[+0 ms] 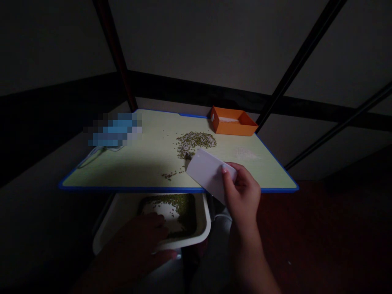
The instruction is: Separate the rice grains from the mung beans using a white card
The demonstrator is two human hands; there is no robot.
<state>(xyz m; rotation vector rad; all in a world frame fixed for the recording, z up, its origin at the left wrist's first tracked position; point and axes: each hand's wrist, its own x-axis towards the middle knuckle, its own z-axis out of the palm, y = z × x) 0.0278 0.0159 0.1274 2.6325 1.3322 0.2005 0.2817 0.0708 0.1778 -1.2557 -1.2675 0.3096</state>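
Note:
My right hand (241, 190) pinches a white plastic card (206, 170), thumb on top, its far edge against the tabletop beside a pile of small green beans mixed with pale grains (196, 142). A few stray beans (169, 175) lie near the table's front edge. Below that edge, my left hand (143, 234) grips the near rim of a white tray (204, 228), fingers over the inside and thumb outside. Green beans (183, 206) are spread over the tray's bottom, mostly at its far and right sides. Shadow dims my left hand.
The light green table (143, 134) has a blue edge. An orange box (234, 127) with pale grains inside stands at the back right, with a small pale heap (245, 154) in front. A blurred blue object (114, 130) is at the left. Panelled walls (196, 45) close in behind.

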